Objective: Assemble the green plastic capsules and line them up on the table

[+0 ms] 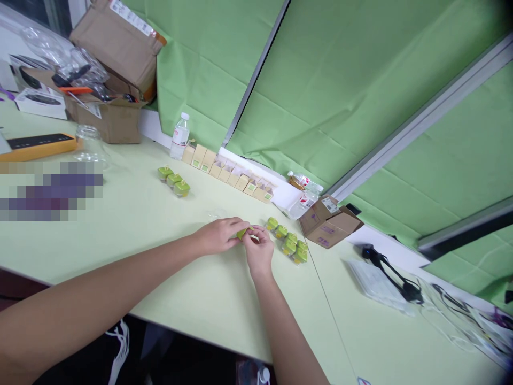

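A small green lid (241,234) is pinched between the fingers of the left hand (218,236) and right hand (259,250), equally near both. From where I stand, its long axis is hidden; green-lidded cups (289,245) sit just rightward.

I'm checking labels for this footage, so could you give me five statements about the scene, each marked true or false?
1. The left hand and right hand are both at one small green item. True.
2. The left-hand group of green-lidded cups numbers five. False: there are three.
3. A clear bottle with a white cap stands at the left end of the row of small boxes. True.
4. The cloth backdrop is red. False: it is green.
5. A cardboard box stands right of that row. True.
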Demonstrator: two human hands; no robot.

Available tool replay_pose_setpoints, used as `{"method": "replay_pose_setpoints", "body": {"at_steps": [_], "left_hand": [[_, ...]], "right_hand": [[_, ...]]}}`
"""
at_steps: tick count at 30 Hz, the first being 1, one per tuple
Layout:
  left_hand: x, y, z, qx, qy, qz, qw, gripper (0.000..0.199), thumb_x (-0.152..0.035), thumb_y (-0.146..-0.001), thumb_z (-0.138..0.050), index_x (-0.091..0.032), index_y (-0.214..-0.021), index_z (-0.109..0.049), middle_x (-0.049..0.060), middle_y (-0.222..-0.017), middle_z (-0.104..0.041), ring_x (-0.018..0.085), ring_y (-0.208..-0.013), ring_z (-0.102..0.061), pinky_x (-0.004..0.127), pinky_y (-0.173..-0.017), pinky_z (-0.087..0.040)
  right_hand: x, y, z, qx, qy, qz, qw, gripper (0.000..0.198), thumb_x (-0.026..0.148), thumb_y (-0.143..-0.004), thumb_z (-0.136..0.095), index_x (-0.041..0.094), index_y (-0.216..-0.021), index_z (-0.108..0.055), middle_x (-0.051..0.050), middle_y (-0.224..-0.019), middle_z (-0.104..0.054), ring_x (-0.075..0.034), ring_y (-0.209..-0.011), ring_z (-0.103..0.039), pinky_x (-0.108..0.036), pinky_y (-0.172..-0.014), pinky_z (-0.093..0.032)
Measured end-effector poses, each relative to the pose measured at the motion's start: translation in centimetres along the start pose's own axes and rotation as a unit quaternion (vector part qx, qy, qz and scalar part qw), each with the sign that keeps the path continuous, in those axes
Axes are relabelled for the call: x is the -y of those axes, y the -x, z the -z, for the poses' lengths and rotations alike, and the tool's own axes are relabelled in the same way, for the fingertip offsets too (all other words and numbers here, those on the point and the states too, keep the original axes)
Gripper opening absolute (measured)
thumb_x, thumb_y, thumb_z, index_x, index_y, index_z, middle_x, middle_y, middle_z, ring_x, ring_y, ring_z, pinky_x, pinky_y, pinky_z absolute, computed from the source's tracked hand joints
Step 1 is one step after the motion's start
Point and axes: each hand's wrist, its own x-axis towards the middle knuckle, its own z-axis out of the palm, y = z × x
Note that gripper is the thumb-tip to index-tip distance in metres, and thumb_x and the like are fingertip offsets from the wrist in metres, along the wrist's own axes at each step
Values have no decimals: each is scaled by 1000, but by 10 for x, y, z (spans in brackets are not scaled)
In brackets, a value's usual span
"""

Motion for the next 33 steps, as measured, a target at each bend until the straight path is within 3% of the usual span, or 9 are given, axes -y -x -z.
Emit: {"method": "replay_pose_setpoints", "body": {"at_steps": [14, 21, 33], "left_hand": [[3, -1, -2, -12, 40, 4, 999, 45, -10, -86, -56, -24, -127, -50, 6, -127, -63, 20, -113, -62, 31, -96, -49], [5, 0, -4, -11, 29, -15, 999, 46, -7, -85, -53, -23, -129, -50, 6, -125, -64, 21, -114, -61, 32, -97, -49], [2, -3, 3, -18, 35, 10, 999, 36, -18, -87, -59, -25, -122, -51, 5, -119, -62, 21, -107, -61, 31, -90, -49]], "right_hand": [[5, 1, 2, 15, 32, 20, 999, 15, 31, -69, -71, 16, -74, -72, -9, -100, -60, -21, -94, -61, -29, -68, -56], [6, -1, 2, 25, 16, -11, 999, 15, 30, -68, -72, 16, -73, -73, -9, -99, -61, -21, -93, -62, -29, -68, -56], [2, -1, 2, 6, 40, 66, 997, 8, 23, -71, -62, 18, -67, -59, -7, -95, -61, -18, -88, -60, -28, -70, -51]]}}
